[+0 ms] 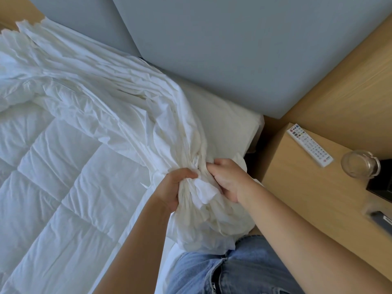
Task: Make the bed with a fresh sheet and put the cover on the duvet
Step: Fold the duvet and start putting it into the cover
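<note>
Stage: covering, early | my left grip (178, 187) and right grip (227, 179) clench the gathered duvet cover (148, 115), 6 o'clock | duvet (63, 177) mostly bare, 8 o'clock | sheet (222, 128) looks fitted.

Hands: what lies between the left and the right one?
Bunched white cover fills the gap; the left hand and right hand both grip it, seen in the head view.

Cabinet top: a white rectangular remote control (309, 148) and a clear round glass (359, 164) occupy the far side of the light wooden bedside cabinet (297, 200).
Cabinet's left: a narrow gap, then the white mattress (237, 128).
</note>
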Tool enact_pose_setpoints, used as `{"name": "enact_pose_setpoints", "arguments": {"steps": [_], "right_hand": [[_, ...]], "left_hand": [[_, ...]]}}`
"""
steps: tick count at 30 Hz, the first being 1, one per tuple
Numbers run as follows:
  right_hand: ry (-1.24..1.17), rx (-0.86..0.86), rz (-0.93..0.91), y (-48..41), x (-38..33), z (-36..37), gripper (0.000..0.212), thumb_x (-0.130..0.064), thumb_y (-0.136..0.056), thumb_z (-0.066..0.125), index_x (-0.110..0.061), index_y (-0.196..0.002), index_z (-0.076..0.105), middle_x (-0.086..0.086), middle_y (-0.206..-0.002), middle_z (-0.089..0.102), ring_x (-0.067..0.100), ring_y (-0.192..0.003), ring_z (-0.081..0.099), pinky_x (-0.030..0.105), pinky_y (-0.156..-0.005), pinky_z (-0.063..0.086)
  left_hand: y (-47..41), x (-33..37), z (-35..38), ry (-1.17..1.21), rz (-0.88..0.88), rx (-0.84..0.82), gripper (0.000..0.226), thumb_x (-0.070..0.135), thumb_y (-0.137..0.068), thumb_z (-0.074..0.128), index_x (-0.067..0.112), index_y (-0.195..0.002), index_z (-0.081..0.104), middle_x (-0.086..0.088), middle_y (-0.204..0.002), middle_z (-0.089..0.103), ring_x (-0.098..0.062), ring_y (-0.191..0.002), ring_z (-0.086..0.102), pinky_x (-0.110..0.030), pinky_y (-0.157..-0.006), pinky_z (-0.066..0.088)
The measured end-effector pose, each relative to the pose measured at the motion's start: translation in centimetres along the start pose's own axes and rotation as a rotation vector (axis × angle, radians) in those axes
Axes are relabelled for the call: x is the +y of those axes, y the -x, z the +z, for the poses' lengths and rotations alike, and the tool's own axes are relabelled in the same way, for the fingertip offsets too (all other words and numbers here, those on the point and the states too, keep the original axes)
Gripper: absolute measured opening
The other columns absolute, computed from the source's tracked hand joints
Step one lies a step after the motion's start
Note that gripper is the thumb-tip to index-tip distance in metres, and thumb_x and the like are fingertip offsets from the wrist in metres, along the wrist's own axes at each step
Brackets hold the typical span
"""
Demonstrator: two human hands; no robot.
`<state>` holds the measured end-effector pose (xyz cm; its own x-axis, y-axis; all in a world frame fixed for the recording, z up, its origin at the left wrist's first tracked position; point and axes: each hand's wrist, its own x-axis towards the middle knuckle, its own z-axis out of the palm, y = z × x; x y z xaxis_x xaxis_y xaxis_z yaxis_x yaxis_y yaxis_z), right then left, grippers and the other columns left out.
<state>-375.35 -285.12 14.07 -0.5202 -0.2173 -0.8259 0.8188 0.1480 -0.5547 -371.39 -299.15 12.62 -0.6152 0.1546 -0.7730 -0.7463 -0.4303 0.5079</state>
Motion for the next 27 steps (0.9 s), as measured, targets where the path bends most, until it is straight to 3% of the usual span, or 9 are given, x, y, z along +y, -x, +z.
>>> {"name": "enact_pose_setpoints", "arguments": {"steps": [4,6,9,13,17,20,24,25,27], "right_hand": [[-0.022,0.277,-0.153,-1.2,-0.3,-0.6,0.029,-0.017,-0.088,0.056,0.009,-0.099,0.060,0.018,-0.078,0.057,0.022,-0.073,0.053,0.030,-0.068,0.045],[-0.052,0.288,-0.179,-1.4,-0.9,-1.1,0.033,-0.018,-0.090,0.049,0.012,-0.104,0.054,0.012,-0.082,0.055,0.023,-0.076,0.052,0.031,-0.072,0.044],[-0.018,0.228,-0.218,-1.7,-1.2,-1.7,0.035,-0.023,-0.093,0.045,0.008,-0.104,0.057,0.024,-0.098,0.064,0.034,-0.093,0.063,0.040,-0.088,0.052],[0.134,0.145,-0.242,-1.7,-2.0,-2.9,0.040,-0.030,-0.095,0.050,0.010,-0.100,0.058,0.013,-0.084,0.058,0.024,-0.079,0.056,0.034,-0.073,0.046],[-0.025,-0.112,0.031,-1.8,-3.1,-5.0,0.016,-0.014,-0.092,0.057,-0.003,-0.094,0.070,0.014,-0.092,0.072,0.024,-0.079,0.070,0.034,-0.071,0.058],[-0.102,-0.188,0.186,-2.0,-3.2,-6.3,0.026,-0.013,-0.095,0.052,-0.001,-0.085,0.073,0.014,-0.086,0.073,0.024,-0.073,0.071,0.034,-0.065,0.059],[-0.125,0.079,0.102,-2.9,-4.5,-9.6,0.018,-0.009,-0.089,0.058,-0.001,-0.079,0.071,0.011,-0.076,0.071,0.022,-0.060,0.069,0.030,-0.051,0.055],[-0.110,0.226,0.025,-3.3,-4.9,-10.7,0.010,-0.008,-0.087,0.062,0.000,-0.088,0.067,0.010,-0.078,0.070,0.023,-0.063,0.068,0.028,-0.053,0.054],[0.004,0.552,-0.123,-4.6,-5.1,-12.7,0.023,-0.009,-0.085,0.065,-0.002,-0.106,0.059,0.010,-0.090,0.063,0.024,-0.079,0.061,0.032,-0.069,0.052]], "left_hand": [[0.0,0.3,0.4,-0.047,-0.001,0.032,0.011,0.012,-0.059,0.064,0.008,-0.066,0.071,-0.009,-0.065,0.066,-0.022,-0.059,0.066,-0.027,-0.053,0.053],[0.0,0.4,0.5,-0.033,0.003,0.049,0.010,0.013,-0.058,0.063,0.007,-0.064,0.069,-0.009,-0.062,0.064,-0.022,-0.057,0.065,-0.027,-0.052,0.053],[0.0,0.5,0.5,-0.006,0.016,0.057,0.011,0.013,-0.059,0.060,0.009,-0.055,0.070,-0.008,-0.058,0.064,-0.021,-0.054,0.065,-0.025,-0.050,0.053],[0.0,0.3,0.6,0.051,0.065,0.087,0.014,0.014,-0.059,0.059,0.011,-0.050,0.068,-0.006,-0.053,0.062,-0.020,-0.051,0.064,-0.024,-0.048,0.051],[0.1,0.0,0.8,0.069,0.076,0.099,0.015,0.015,-0.060,0.059,0.013,-0.046,0.065,-0.003,-0.049,0.059,-0.017,-0.047,0.061,-0.021,-0.047,0.048],[0.2,0.2,0.9,0.058,0.093,0.123,0.016,0.015,-0.060,0.058,0.013,-0.046,0.065,-0.003,-0.049,0.059,-0.017,-0.048,0.061,-0.021,-0.047,0.048],[0.6,0.6,-0.9,0.172,0.164,0.193,0.035,0.010,-0.074,0.049,0.013,-0.042,0.063,-0.002,-0.044,0.055,-0.016,-0.042,0.059,-0.017,-0.044,0.046],[0.8,0.6,-1.6,0.203,0.167,0.199,0.039,0.010,-0.075,0.045,0.013,-0.039,0.061,-0.002,-0.042,0.053,-0.016,-0.040,0.057,-0.016,-0.043,0.045],[1.2,0.5,-2.4,0.211,0.156,0.213,0.029,0.012,-0.065,0.049,0.013,-0.038,0.059,-0.003,-0.040,0.052,-0.017,-0.038,0.055,-0.016,-0.043,0.045]]}}
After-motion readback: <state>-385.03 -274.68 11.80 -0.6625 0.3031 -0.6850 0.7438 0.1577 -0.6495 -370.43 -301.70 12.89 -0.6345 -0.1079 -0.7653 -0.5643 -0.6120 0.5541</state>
